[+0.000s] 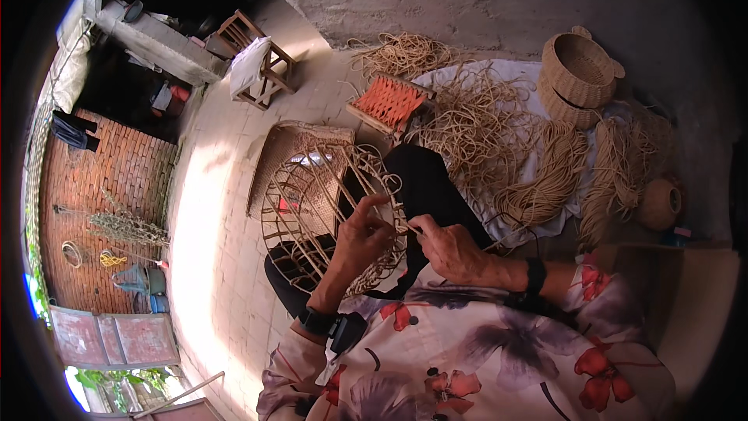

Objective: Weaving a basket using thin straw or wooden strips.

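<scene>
An open-work basket frame (pixel 300 210) of tan cane-like strands rests tilted across my lap, its looped rim toward my hands. My left hand (pixel 360 240) is beside the rim, the index finger stretched out and a gap showing between it and the thumb. I see nothing gripped in it. At the rim's right side, my right hand (pixel 453 251) is closed, thumb and forefinger pinching a thin tan strand. Part of the strand is hidden behind the fingers. A flat woven mat or panel (pixel 273 144) lies on the floor beyond the frame.
Loose tan cord (pixel 475 125) and bundled hanks (pixel 553 164) cover a white cloth on the right. Behind them stands a finished round basket (pixel 580 62). An orange-webbed stool (pixel 389 103) is ahead, and a wooden chair (pixel 261 66) farther left. A round pot-like vessel (pixel 660 204) sits far right.
</scene>
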`<state>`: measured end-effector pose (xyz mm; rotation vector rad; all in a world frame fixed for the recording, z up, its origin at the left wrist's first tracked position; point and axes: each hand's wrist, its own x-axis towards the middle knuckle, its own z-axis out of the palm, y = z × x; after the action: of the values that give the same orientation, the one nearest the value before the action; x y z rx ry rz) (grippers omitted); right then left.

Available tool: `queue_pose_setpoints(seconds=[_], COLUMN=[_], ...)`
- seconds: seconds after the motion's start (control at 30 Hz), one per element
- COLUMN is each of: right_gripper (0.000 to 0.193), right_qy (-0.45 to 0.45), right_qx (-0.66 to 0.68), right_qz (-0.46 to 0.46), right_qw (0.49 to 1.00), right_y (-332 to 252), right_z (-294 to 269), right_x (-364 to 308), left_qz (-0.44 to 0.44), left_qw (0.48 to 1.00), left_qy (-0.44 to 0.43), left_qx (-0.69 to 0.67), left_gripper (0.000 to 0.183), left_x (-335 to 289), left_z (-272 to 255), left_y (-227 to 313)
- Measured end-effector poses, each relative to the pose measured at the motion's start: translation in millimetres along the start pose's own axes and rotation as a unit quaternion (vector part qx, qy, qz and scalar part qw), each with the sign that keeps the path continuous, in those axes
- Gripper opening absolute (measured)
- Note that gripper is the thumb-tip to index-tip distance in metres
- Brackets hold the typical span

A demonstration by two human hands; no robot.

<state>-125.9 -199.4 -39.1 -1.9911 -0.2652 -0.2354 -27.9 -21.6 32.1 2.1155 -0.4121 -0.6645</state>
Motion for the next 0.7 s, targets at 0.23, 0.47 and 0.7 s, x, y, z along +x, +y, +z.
queue_pose_setpoints(seconds=[0.23, 0.47, 0.7], right_gripper=[0.028, 0.020, 0.008], right_qy=[-0.010, -0.044, -0.047], right_qx=[-0.137, -0.270, -0.317], right_qz=[-0.105, -0.168, -0.214], right_qw=[0.985, 0.947, 0.923], right_y=[1.8, 7.7, 9.4], right_z=[-3.3, -6.1, -5.7], right_x=[5.7, 21.2, 29.5], left_qz=[0.011, 0.015, 0.035], left_qw=[1.000, 0.999, 0.998], left_qy=[-0.019, -0.027, -0.046], left_qx=[-0.005, -0.027, 0.021], left_gripper=[0.051, 0.050, 0.047], left_x=[-1.9, -3.0, 5.2], left_z=[-5.8, -8.4, -15.6], left_y=[-1.3, -6.1, -4.1])
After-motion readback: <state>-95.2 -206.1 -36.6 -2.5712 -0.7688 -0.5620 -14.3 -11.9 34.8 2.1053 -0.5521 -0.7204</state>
